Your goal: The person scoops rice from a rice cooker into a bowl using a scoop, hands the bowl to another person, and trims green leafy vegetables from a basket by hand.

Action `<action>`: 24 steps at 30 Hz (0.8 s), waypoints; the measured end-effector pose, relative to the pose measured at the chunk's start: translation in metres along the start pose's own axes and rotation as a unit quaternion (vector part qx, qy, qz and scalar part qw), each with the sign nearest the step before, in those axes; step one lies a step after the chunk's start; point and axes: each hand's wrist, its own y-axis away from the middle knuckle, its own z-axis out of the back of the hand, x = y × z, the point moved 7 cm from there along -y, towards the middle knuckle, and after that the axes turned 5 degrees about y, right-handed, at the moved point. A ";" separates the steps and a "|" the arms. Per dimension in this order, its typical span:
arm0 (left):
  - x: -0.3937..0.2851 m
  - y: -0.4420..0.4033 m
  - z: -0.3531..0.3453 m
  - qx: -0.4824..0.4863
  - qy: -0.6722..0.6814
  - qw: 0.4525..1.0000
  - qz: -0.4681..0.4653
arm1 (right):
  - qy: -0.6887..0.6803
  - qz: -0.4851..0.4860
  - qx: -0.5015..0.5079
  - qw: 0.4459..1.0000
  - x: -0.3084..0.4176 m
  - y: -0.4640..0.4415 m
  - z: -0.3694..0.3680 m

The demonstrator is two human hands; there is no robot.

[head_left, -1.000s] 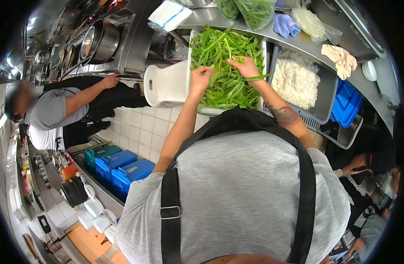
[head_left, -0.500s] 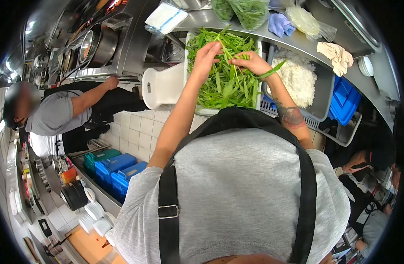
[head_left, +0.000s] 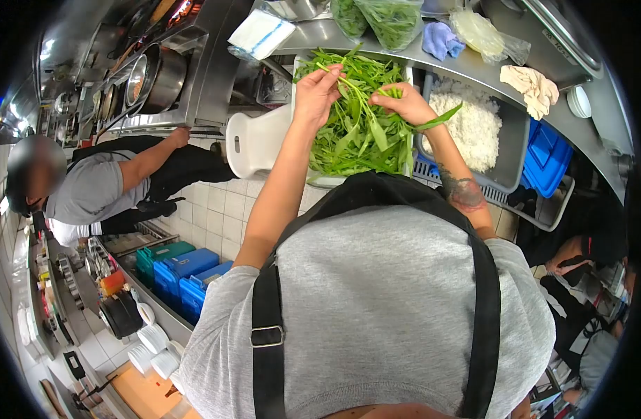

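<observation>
While the left hand (head_left: 318, 91) pinches a thin green stem (head_left: 357, 91) near its upper end, thumb against fingertips, the right hand (head_left: 406, 105) is mostly closed around stems, fingers curled; exact count of stems cannot be told. A long leaf (head_left: 443, 117) pokes out past the right wrist side, toward the rice (head_left: 467, 133). Loose greens (head_left: 355, 150) fill the white tub (head_left: 410, 150), upper centre of frame; the held stem is just above them, leaves trailing down over the pile.

Handling, judged: very light, limp at the leaves, crisper along the stem, which probably snaps or bruises if squeezed hard. Perhaps slick if wet; wetness can't be told. Best hold is the bare stem, a light fingertip pinch, well away from the leaf blades, which tear and tangle easily.

Pose: both forearms reach up the frame, hands apart over the tub's upper half. Left forearm slants up and right, hand slightly higher in frame; right forearm slants up and left, wrist bent inward, palm facing not clear. Bagged greens (head_left: 390, 24) lie on the surface (head_left: 320, 35), top of frame, beyond both hands.
</observation>
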 end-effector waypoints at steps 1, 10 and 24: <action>0.001 0.001 -0.003 0.001 0.005 1.000 -0.001 | -0.017 0.001 0.012 1.000 0.004 0.001 -0.007; 0.004 0.009 -0.015 -0.010 -0.046 0.998 -0.043 | -0.128 -0.027 -0.075 0.989 -0.022 -0.010 -0.006; 0.104 0.023 0.094 0.110 -0.520 0.843 0.087 | -0.245 -0.063 -0.179 0.951 -0.046 0.028 0.093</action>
